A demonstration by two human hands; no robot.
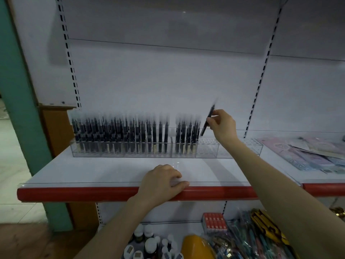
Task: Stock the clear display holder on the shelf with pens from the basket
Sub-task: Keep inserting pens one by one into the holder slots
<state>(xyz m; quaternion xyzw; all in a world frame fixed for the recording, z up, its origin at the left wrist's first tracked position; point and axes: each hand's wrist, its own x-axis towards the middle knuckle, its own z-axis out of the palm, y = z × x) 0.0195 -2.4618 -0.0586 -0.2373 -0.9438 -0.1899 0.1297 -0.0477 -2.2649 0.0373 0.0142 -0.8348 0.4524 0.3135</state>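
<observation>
At the right hand (pixel 222 124): head view; thumb and fingers pinch a slim dark pen (pixel 208 122) by its upper half. The pen is tilted, and its lower tip hangs just over the holder's first bare holes.
Left hand (pixel 160 182): below and to the left of the right hand. It rests on the red front edge of the white shelf (pixel 93 172), fingers loosely bent, holding nothing.
Long clear plastic display holder (pixel 207 152): stands at the back of the shelf, directly under the right hand, and runs far to that hand's left and on past its wrist to the right.
Standing dark pens (pixel 121 135): to the left of the right hand, upright in dense rows, with one narrow gap partway along. The last of them are just beside the held pen.
Still bare: the holder's stretch under and to the right of the right hand shows only open holes.
Basket: not clearly in view.
Progress: I judge the stocking well past halfway. This pen is not yet seated, and the right-hand section remains to fill.
</observation>
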